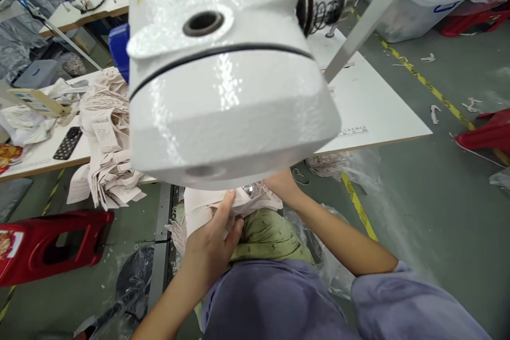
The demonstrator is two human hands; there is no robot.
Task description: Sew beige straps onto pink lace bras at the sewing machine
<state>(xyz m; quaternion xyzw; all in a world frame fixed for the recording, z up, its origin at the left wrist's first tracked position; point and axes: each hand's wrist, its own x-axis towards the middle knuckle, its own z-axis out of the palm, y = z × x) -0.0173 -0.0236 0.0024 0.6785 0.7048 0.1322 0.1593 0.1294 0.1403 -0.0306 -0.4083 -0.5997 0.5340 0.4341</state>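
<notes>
A pale pink fabric piece [199, 207] with a lace part lies over my lap, below the head of a white sewing machine [235, 111]. My left hand [213, 241] is closed on its near edge, one finger stretched along the top. At the fabric's right end is my right hand [282, 186]; the machine head hides its fingertips, so its grip does not show. Between the hands, a small shiny metal part [248, 190] shows just under the machine head. The machine head also covers the far side of the fabric.
Left of the machine, a pile of pale pink fabric pieces [105, 138] hangs over the edge of the white table [374, 101]. A dark phone [67, 143] lies beside it. Red stools [85, 218] stand at both sides. Plastic bags [322, 249] lie on the floor at right.
</notes>
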